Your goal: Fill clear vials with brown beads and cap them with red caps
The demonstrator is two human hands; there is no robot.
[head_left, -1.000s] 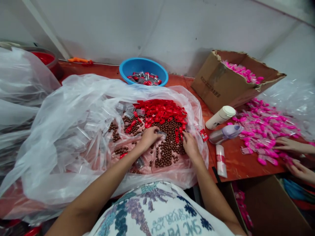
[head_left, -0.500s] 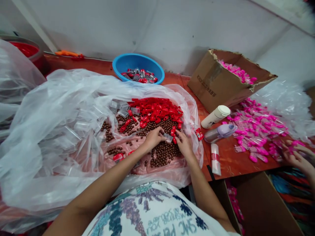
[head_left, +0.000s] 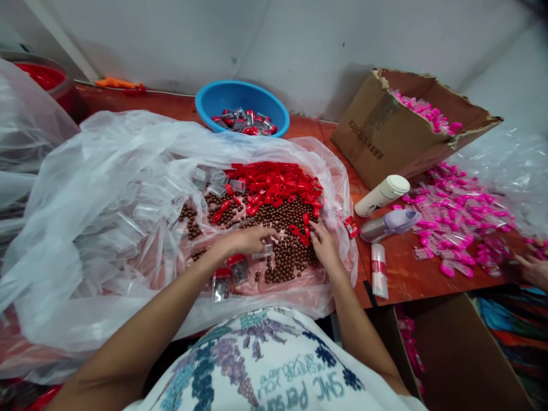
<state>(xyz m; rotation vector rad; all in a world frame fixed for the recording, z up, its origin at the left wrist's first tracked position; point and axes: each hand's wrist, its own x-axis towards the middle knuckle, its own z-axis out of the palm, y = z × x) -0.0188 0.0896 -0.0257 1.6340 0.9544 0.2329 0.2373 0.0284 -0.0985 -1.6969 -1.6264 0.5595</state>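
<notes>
My left hand is over the brown beads, closed on a small clear plastic container that shows below its fingers. My right hand is curled at the right side of the bead pile, its fingertips on a red plastic cap. Brown round beads lie spread on the plastic sheet between and around both hands. Behind them rises a heap of red caps. Close to my left forearm are two red-capped containers with dark contents, one upright-looking and one tilted.
Clear containers fill the plastic bag at left. A blue basin holds capped containers. At right are a cardboard box, bottles, pink pieces and another person's hand.
My left hand has moved left with the clear container, away from my right hand. The two capped containers now show past my left forearm. The view has shifted slightly.
</notes>
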